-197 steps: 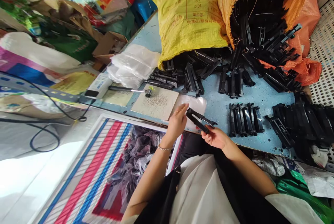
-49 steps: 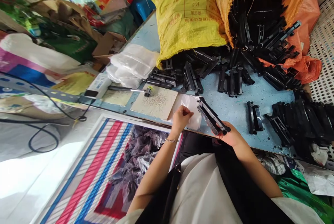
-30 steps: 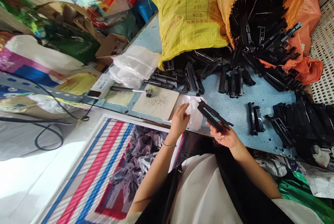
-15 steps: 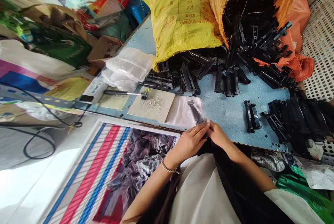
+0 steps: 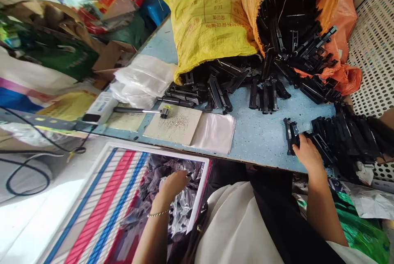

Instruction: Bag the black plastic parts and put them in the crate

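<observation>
2 hands apart: right hand [image 5: 306, 153] on black clips [image 5: 291, 135].

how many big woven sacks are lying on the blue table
2: a yellow sack at the table's far side, and an orange sack right of it, spilling black plastic parts. Others may be out of view.

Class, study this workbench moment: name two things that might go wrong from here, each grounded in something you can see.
1. The right hand closes on a pair of black plastic clips beside a crowded heap of clips; neighbouring pieces might snag and slide off the table edge.
2. The left hand reaches down into the striped sack of bagged parts, away from the right hand's work, so a bag could drop outside it.
</observation>
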